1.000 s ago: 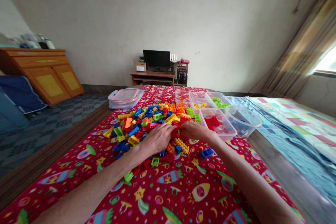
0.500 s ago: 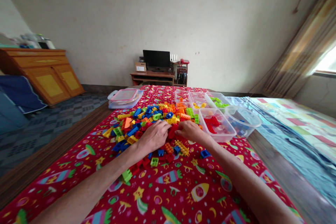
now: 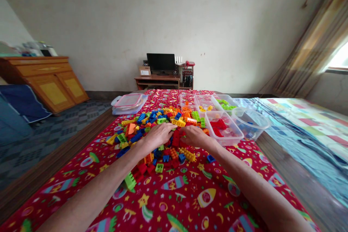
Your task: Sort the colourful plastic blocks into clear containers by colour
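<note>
Plastic building blocks (image 3: 136,137), mixed red, blue, yellow, green, orange, loose heap mid-tablecloth (image 3: 160,212), tipped every way; blue block (image 3: 210,158) apart toward right edge; small green block (image 3: 159,168) near side, hollows showing; studded green block (image 3: 130,181) toward left edge

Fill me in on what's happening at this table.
A person has both hands in a heap of mixed-colour toy bricks on a red patterned cloth. The left hand lies over the middle, the right hand by some red bricks; what either has in its grip is unclear. At the right, clear boxes hold orange, yellow, green and red ones separately, and a round tub some blue.
</note>
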### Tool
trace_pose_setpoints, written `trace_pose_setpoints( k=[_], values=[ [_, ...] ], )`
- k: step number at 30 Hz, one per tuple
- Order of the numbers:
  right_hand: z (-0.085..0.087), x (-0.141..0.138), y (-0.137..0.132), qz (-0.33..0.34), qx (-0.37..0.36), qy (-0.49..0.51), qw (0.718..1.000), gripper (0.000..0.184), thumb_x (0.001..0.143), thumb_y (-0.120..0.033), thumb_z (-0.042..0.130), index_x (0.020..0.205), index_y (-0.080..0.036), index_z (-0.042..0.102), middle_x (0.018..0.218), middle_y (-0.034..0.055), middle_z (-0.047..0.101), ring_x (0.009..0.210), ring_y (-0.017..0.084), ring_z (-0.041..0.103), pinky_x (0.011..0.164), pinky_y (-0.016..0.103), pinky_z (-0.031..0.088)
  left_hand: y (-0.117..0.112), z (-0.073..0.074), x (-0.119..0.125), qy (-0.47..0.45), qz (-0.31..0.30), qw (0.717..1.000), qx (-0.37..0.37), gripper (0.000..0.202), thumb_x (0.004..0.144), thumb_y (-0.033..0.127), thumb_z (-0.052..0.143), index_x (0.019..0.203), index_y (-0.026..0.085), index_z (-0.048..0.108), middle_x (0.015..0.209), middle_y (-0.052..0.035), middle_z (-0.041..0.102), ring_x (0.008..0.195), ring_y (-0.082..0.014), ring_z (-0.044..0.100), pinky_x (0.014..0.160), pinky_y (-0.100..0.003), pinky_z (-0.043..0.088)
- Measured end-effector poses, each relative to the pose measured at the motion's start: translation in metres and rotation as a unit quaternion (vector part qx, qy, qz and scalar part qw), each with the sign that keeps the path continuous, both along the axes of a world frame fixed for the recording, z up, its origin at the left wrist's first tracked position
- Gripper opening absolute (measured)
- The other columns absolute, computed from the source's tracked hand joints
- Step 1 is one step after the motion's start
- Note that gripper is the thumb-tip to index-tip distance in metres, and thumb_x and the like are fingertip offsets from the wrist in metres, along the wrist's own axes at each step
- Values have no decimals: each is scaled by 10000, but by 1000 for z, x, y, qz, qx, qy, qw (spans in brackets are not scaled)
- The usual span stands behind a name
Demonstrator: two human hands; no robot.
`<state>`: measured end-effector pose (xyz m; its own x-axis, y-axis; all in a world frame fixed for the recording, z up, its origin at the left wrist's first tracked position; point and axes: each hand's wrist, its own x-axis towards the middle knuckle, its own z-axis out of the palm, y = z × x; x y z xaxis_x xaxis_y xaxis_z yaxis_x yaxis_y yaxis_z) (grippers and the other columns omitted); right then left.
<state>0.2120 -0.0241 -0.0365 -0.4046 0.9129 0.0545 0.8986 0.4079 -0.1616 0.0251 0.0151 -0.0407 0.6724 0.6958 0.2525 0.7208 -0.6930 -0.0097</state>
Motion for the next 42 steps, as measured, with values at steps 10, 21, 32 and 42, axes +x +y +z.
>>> trace_pose_setpoints(
  k=[10, 21, 32, 42],
  values=[
    [8, -4, 4, -81, 25, 153, 985, 228, 770, -215, 563, 888, -148, 746, 714, 61, 693, 688, 157, 618, 642, 232, 406, 8, 0, 5, 36, 36, 998, 22, 174, 837, 192, 517, 955, 201, 645, 975, -63, 662, 913, -227, 637, 717, -288, 480],
    [8, -10, 3, -100, 55, 297, 948, 68, 759, -225, 624, 774, -159, 631, 535, -39, 544, 536, 103, 499, 622, 227, 356, 36, 22, -35, -77, 134, 986, 64, 195, 794, 236, 536, 976, 193, 590, 973, -70, 658, 919, -230, 614, 807, -315, 477],
    [-3, -12, 11, -82, 90, 328, 937, 81, 715, -95, 555, 734, -156, 605, 647, -8, 609, 600, 109, 534, 588, 209, 368, 45, 2, -32, -44, 61, 996, 54, 217, 880, 309, 499, 956, 201, 672, 976, -66, 682, 922, -232, 607, 849, -335, 466],
    [-20, 1, 12, -47, 100, 183, 977, 246, 817, -350, 637, 959, -149, 650, 807, 72, 665, 765, 175, 603, 668, 253, 407, 40, 2, -26, -109, -8, 992, 62, 237, 895, 273, 465, 866, 194, 687, 1021, -60, 604, 912, -188, 609, 845, -302, 482]
  ],
)
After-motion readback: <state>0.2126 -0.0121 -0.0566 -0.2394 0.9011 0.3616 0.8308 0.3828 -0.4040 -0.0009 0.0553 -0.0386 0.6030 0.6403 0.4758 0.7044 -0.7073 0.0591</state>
